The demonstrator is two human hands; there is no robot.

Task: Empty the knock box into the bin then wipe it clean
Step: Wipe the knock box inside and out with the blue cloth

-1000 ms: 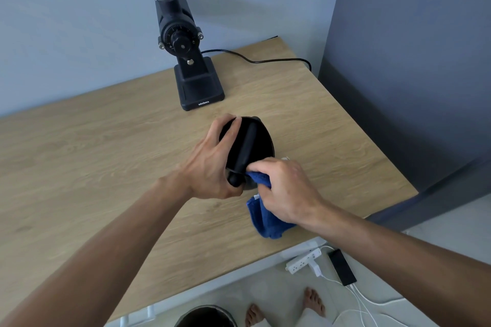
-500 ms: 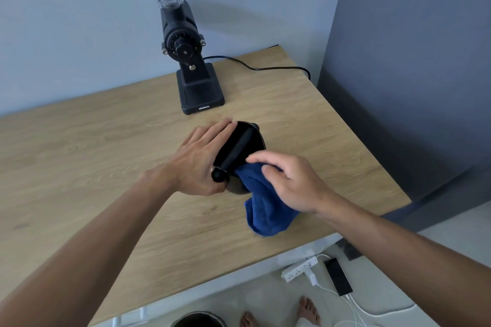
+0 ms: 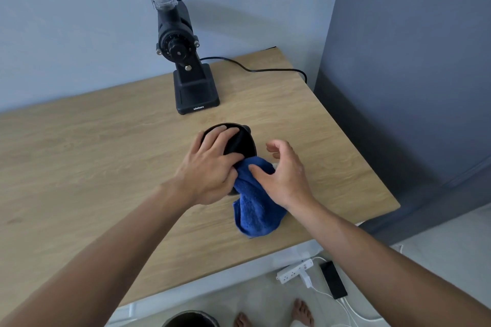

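The black round knock box [image 3: 243, 141] stands on the wooden table [image 3: 93, 154], its bar running across the top. My left hand [image 3: 210, 167] lies over its left side and rim and holds it. A blue cloth [image 3: 255, 210] hangs from the box's near edge down onto the table. My right hand [image 3: 284, 175] hovers just right of the box with fingers spread; only the thumb touches the cloth. The inside of the box is mostly hidden. The dark rim of the bin [image 3: 190, 320] shows on the floor below the table's front edge.
A black coffee grinder [image 3: 186, 61] with a clear hopper stands behind the box, its cable [image 3: 265, 69] trailing right. The table's right edge meets a grey wall. A power strip [image 3: 293, 271], a phone [image 3: 333, 283] and bare feet are on the floor.
My right hand has let go of the cloth and opened, drawing to the right. My left hand has slid further over the top of the box. The view has tilted up.
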